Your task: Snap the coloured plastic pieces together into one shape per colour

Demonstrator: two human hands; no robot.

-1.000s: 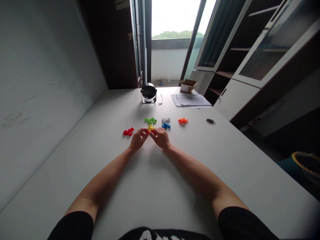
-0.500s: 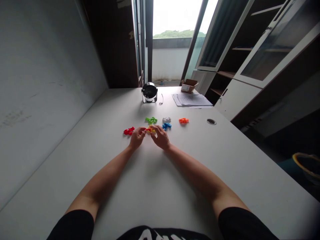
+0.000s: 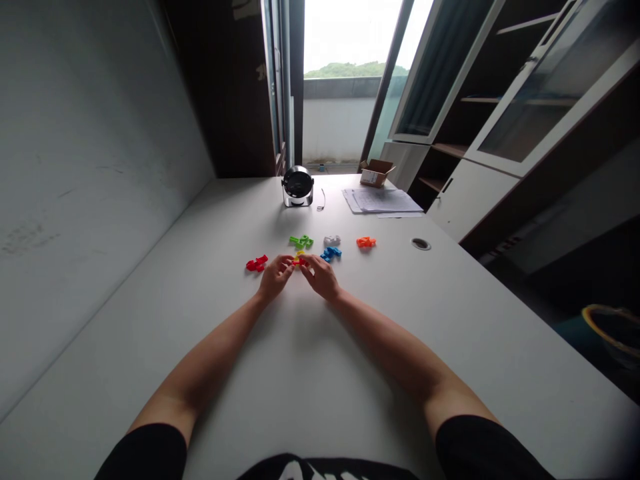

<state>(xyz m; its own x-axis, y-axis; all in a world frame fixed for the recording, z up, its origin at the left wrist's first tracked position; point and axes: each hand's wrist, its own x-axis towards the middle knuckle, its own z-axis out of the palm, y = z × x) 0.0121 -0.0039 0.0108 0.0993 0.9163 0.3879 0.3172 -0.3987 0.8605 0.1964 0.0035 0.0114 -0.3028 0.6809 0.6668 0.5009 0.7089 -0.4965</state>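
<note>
My left hand [image 3: 276,276] and my right hand [image 3: 321,277] rest close together on the white desk [image 3: 150,313], fingertips meeting on a small red plastic piece [image 3: 301,263]. A yellow plastic piece [image 3: 299,255] sits just beyond it, and I cannot tell whether the two are joined. Several similar pieces lie near my hands: a red one [image 3: 257,264] to the left, a green one [image 3: 301,241] and a white one [image 3: 331,241] ahead, a blue one [image 3: 331,253] and an orange one [image 3: 366,243] to the right.
A round black-and-chrome desk device [image 3: 297,187] and a thin dark cable [image 3: 323,199] stand at the far end. Papers [image 3: 380,200] and a small cardboard box [image 3: 375,173] lie beyond, right. The desk has a cable grommet [image 3: 421,244]. A wall runs along its left; a glass-door cabinet [image 3: 530,100] stands right.
My fingertips have shifted slightly around the small red piece, and the yellow piece now shows more clearly beyond them. The head view has moved only a little.
</note>
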